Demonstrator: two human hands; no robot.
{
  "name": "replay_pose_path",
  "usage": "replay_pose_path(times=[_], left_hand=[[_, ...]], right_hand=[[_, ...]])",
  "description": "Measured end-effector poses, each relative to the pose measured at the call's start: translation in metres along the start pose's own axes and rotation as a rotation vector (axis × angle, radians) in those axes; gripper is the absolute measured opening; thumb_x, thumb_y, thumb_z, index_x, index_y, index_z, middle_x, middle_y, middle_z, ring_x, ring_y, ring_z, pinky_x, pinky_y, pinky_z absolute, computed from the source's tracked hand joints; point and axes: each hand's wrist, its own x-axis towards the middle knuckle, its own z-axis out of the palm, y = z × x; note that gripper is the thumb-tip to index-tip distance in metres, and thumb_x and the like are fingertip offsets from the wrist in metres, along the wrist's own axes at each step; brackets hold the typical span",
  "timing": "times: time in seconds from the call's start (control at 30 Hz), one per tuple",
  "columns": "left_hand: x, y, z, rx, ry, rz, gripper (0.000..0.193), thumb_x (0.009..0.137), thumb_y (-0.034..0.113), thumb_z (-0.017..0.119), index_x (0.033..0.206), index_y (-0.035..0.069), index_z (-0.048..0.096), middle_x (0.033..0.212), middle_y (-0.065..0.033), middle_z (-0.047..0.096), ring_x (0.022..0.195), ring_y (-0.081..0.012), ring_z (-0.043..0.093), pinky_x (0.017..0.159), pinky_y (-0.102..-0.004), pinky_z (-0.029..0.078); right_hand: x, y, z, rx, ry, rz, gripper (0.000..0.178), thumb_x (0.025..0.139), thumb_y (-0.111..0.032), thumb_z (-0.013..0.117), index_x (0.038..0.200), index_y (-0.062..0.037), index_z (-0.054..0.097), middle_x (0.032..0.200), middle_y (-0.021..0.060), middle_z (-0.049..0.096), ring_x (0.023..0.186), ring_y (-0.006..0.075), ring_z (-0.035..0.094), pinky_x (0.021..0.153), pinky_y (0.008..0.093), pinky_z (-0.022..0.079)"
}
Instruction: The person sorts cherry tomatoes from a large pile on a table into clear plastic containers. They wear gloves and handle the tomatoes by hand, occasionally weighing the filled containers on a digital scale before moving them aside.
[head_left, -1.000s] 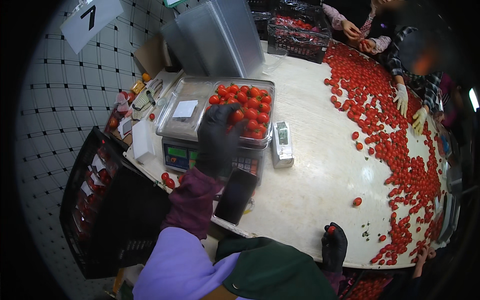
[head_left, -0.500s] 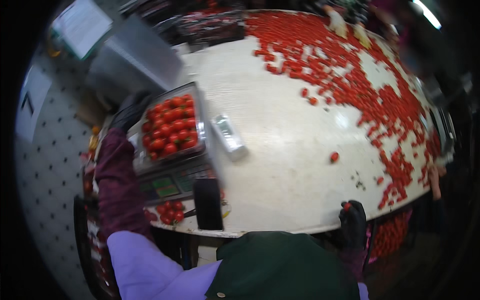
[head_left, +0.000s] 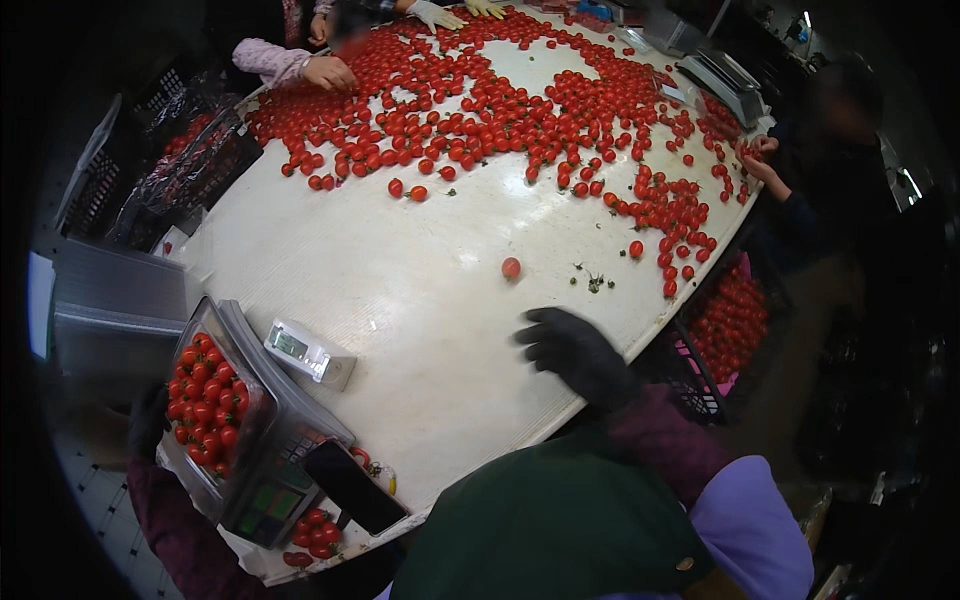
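Note:
My right hand (head_left: 575, 355), in a black glove, hovers over the near right part of the white table (head_left: 400, 260). Its fingers are stretched out and apart, and no tomato shows in them. A single cherry tomato (head_left: 511, 268) lies just beyond the fingertips. At the far left of the view, my left hand (head_left: 148, 420), also in a black glove, is beside a clear plastic tray of cherry tomatoes (head_left: 207, 405). Its fingers are dark and mostly hidden by the tray. The tray sits on a weighing scale (head_left: 268, 508) with a green display.
A white box-shaped device (head_left: 308, 354) and a black phone (head_left: 355, 487) lie near the scale. Loose tomatoes (head_left: 470, 120) cover the table's far side. Co-workers' hands (head_left: 330, 73) reach in there, and another person's hands (head_left: 760, 160) are at the right. A tomato crate (head_left: 728, 325) stands below the right edge.
The view has swung to the right. My right hand has moved from the table's near edge out over the surface, and the tomato that was in it no longer shows. My left hand remains by the tray.

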Motion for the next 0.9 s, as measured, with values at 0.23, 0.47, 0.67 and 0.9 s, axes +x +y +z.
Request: replay_pose_path(times=[0.23,0.47,0.67,0.9], left_hand=[[-0.036,0.067,0.008,-0.045,-0.150,-0.108,0.034,0.089,0.022,0.051,0.116,0.002,0.048,0.077,-0.0097,0.056,0.043,-0.0173,0.053,0.037,-0.0298,0.045],[-0.122,0.125,0.020,-0.224,-0.190,-0.227,0.039,0.084,0.013,0.050,0.121,0.002,0.045,0.103,-0.0152,0.055,0.062,-0.0204,0.062,0.055,-0.0297,0.053],[-0.166,0.119,0.046,-0.218,-0.135,-0.060,0.032,0.081,0.010,0.051,0.111,-0.001,0.051,0.110,-0.0101,0.050,0.080,-0.0158,0.061,0.064,-0.0276,0.052],[-0.180,0.186,0.103,-0.840,-0.021,-0.118,0.028,0.090,0.012,0.049,0.114,0.000,0.044,0.100,-0.0130,0.059,0.084,-0.0172,0.062,0.069,-0.0276,0.053]], right_hand=[[0.097,0.108,0.202,-0.424,-0.738,0.144,0.045,0.086,-0.031,0.056,0.113,0.0031,0.047,0.103,0.0112,0.053,0.089,0.0175,0.058,0.075,0.0298,0.050],[0.102,0.118,0.248,-0.295,-0.542,0.413,0.031,0.089,-0.024,0.055,0.108,-0.0016,0.047,0.094,0.0092,0.054,0.079,0.0144,0.056,0.067,0.0268,0.050],[0.099,0.121,0.245,-0.403,-0.386,0.303,0.025,0.083,-0.019,0.060,0.104,-0.0082,0.051,0.094,0.0048,0.052,0.084,0.0129,0.051,0.073,0.0288,0.046],[0.096,0.065,0.210,-0.113,-0.291,0.251,0.018,0.084,-0.015,0.057,0.101,-0.0115,0.052,0.102,-0.0002,0.051,0.096,0.0119,0.048,0.084,0.0331,0.040]])
